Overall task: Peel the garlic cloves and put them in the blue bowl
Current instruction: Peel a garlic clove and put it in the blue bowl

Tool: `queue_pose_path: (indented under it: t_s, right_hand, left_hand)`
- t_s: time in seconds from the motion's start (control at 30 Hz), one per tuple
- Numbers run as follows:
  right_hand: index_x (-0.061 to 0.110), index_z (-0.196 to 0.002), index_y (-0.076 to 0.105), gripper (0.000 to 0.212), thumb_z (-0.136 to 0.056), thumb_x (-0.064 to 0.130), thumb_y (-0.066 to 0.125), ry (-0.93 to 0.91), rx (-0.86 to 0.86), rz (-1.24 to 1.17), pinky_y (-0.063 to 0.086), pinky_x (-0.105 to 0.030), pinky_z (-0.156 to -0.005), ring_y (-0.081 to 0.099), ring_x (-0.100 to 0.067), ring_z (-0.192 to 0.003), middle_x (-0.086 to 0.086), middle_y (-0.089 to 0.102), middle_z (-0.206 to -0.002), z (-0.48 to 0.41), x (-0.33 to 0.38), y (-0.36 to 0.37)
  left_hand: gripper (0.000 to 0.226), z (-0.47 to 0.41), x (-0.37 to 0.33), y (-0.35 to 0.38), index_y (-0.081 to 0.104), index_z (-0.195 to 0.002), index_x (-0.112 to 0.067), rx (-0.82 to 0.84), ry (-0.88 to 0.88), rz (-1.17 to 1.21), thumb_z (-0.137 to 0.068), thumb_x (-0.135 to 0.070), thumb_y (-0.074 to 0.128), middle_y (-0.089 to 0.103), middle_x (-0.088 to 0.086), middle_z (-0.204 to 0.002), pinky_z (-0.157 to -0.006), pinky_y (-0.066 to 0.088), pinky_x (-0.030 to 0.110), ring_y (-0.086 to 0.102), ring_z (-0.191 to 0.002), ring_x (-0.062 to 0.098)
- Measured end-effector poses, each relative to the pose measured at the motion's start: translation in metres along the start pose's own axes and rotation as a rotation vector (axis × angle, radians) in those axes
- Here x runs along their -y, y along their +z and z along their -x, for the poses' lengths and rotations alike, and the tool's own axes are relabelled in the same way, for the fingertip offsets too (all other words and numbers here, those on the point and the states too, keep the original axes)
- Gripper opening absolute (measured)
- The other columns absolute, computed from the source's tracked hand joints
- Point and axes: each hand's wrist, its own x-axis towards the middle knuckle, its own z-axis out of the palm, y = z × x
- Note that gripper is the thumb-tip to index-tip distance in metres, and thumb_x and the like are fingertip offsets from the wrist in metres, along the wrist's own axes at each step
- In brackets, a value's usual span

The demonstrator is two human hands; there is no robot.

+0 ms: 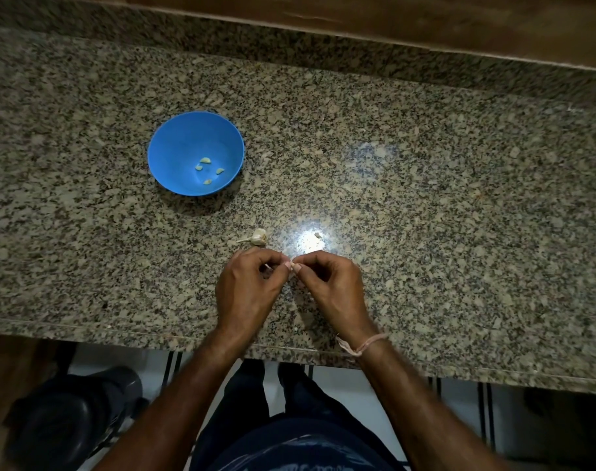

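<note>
Your left hand [247,283] and right hand [334,283] pinch one garlic clove [292,265] together at lower centre, fingers clamped. Four peeled cloves [208,169] sit in the blue bowl [174,144], upper left; the garlic bulb [257,237] remains on the worktop [425,198].

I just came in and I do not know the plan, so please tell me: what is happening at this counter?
A person is peeling garlic at a granite counter. The left hand and the right hand together pinch one small garlic clove between their fingers. Four peeled cloves already lie in the blue bowl. The rest of the garlic bulb lies on the counter just beyond the hands, with a small scrap beside it.
</note>
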Motion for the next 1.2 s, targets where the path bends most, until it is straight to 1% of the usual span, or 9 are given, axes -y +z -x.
queue_pose_path:
  t_s: [0.17,0.37,0.53,0.67,0.73,0.9,0.97,1.1,1.2]
  right_hand:
    - [0.013,-0.104,0.079,0.011,-0.094,0.014,0.076,-0.070,-0.013,0.149,0.063,-0.028,-0.084,0.072,-0.003,-0.089,0.005,0.076,-0.095,0.002,0.002,0.001]
    - [0.014,-0.103,0.079,0.009,-0.095,0.015,0.074,-0.117,-0.025,0.203,0.063,-0.029,-0.081,0.072,-0.004,-0.088,0.006,0.076,-0.094,0.002,0.000,0.001]
    - [0.010,-0.102,0.077,0.008,-0.095,0.009,0.072,0.066,-0.005,-0.066,0.063,-0.032,-0.082,0.075,-0.015,-0.091,-0.001,0.078,-0.095,0.000,-0.001,0.001]
    - [0.001,-0.109,0.072,0.013,-0.097,0.005,0.067,0.330,-0.010,-0.389,0.061,-0.029,-0.077,0.070,-0.015,-0.078,-0.007,0.075,-0.091,-0.003,0.001,0.003]
    - [0.001,-0.111,0.071,0.015,-0.098,0.007,0.066,0.431,0.005,-0.529,0.057,-0.031,-0.072,0.065,-0.014,-0.073,-0.005,0.072,-0.085,-0.004,-0.001,0.005]
    - [-0.002,-0.110,0.070,0.016,-0.099,0.009,0.065,0.547,-0.011,-0.676,0.053,-0.021,-0.060,0.059,-0.010,-0.065,-0.004,0.069,-0.080,-0.007,-0.005,0.009]
    - [-0.005,-0.112,0.069,0.020,-0.099,0.010,0.066,0.543,-0.017,-0.648,0.053,-0.021,-0.059,0.058,-0.010,-0.064,-0.003,0.068,-0.079,-0.008,-0.006,0.010]
    - [0.000,-0.106,0.070,0.017,-0.099,0.015,0.068,0.407,-0.026,-0.379,0.056,-0.030,-0.063,0.061,-0.017,-0.068,-0.006,0.069,-0.081,-0.008,-0.008,0.010]
    - [0.006,-0.100,0.075,0.013,-0.098,0.018,0.071,0.248,-0.045,-0.142,0.063,-0.037,-0.077,0.072,-0.022,-0.083,-0.008,0.076,-0.092,-0.010,-0.012,0.010]
  left_hand:
    - [0.010,0.001,0.004,0.000,0.077,-0.096,-0.028,0.015,0.039,-0.035,-0.090,-0.035,0.074,0.070,-0.013,-0.095,-0.074,0.055,0.039,0.062,-0.088,0.012]
    - [0.008,0.004,0.000,0.000,0.074,-0.095,-0.025,-0.005,0.028,-0.074,-0.091,-0.032,0.071,0.067,-0.010,-0.093,-0.069,0.039,0.029,0.059,-0.092,0.012]
    - [0.007,0.006,-0.001,0.004,0.070,-0.092,-0.023,-0.009,-0.009,-0.038,-0.092,-0.030,0.069,0.063,-0.010,-0.090,-0.065,0.037,0.029,0.056,-0.088,0.013]
    - [0.005,0.008,0.003,0.010,0.070,-0.087,-0.023,0.023,-0.057,0.046,-0.092,-0.026,0.070,0.066,-0.010,-0.085,-0.066,0.048,0.032,0.061,-0.080,0.013]
    - [0.005,0.010,0.004,0.013,0.071,-0.088,-0.023,0.042,-0.085,0.064,-0.092,-0.026,0.070,0.067,-0.010,-0.082,-0.062,0.047,0.028,0.063,-0.076,0.010]
    - [0.003,0.011,0.004,0.015,0.072,-0.090,-0.022,0.052,-0.120,0.070,-0.092,-0.024,0.071,0.068,-0.011,-0.080,-0.059,0.039,0.019,0.062,-0.072,0.004]
    - [0.001,0.011,0.002,0.014,0.072,-0.091,-0.023,0.049,-0.143,0.090,-0.092,-0.023,0.072,0.067,-0.011,-0.080,-0.059,0.040,0.018,0.062,-0.072,0.003]
    - [0.011,0.007,0.003,0.014,0.074,-0.095,-0.024,0.028,-0.135,0.190,-0.093,-0.015,0.068,0.071,-0.012,-0.090,-0.065,0.050,0.019,0.065,-0.082,0.004]
    - [0.009,0.003,0.001,0.014,0.077,-0.102,-0.024,0.026,-0.169,0.278,-0.098,-0.026,0.069,0.074,-0.012,-0.093,-0.075,0.058,0.024,0.069,-0.088,0.006]
